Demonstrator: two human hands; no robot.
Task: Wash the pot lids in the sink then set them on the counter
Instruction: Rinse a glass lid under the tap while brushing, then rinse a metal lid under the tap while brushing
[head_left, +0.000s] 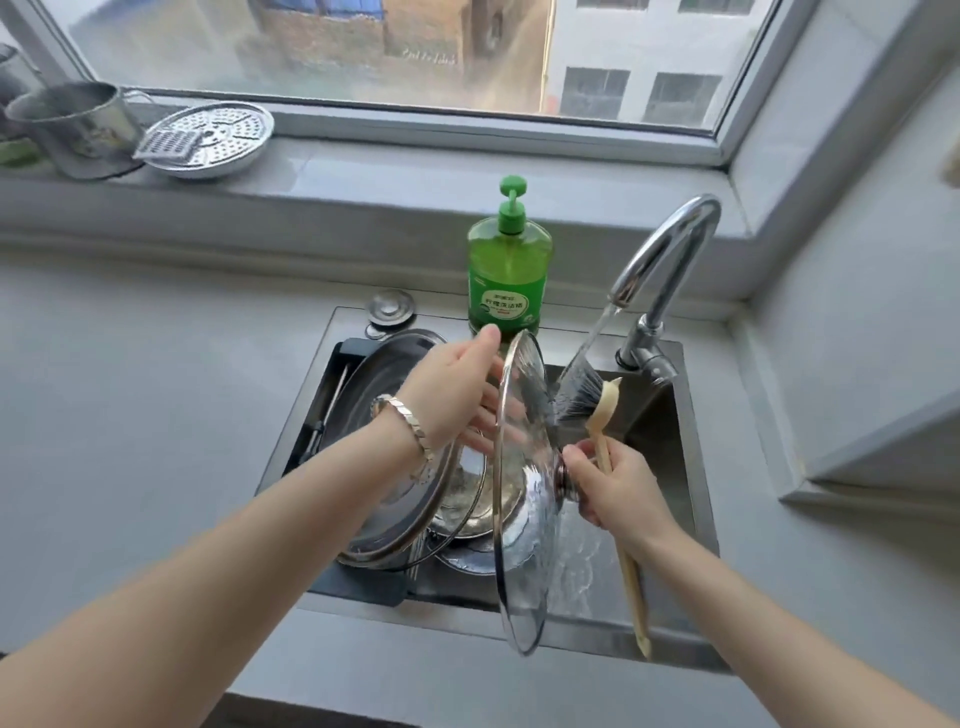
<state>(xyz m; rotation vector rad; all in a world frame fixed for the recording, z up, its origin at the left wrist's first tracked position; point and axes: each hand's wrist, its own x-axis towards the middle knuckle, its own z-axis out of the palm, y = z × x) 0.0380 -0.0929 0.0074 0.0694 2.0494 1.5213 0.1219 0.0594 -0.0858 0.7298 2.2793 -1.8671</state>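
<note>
A person holds a glass lid (522, 530) upright on its edge over a steel sink (670, 415) as water (592, 332) runs from a curved chrome faucet (670, 249). The left hand (457, 395), a metal bracelet (410, 421) at its wrist, lies flat with straight fingers against the lid's inner face. The right hand (618, 486) curls around the knob on the outer side and appears to clasp the wooden handle of a dish brush (579, 397) in the same grip, though the fingers hide exactly how. The dark bristles touch the upper glass, under the stream. More steel lids (384, 519) lie stacked in the left part of the sink. A green soap bottle (509, 275) stands at the back rim, beside a round metal plug (390, 306). Grey counter (156, 415) lies to either side. On the windowsill sit a metal pot (78, 130) and a perforated steamer plate (213, 140) with a grater (166, 143) lying on it.
</note>
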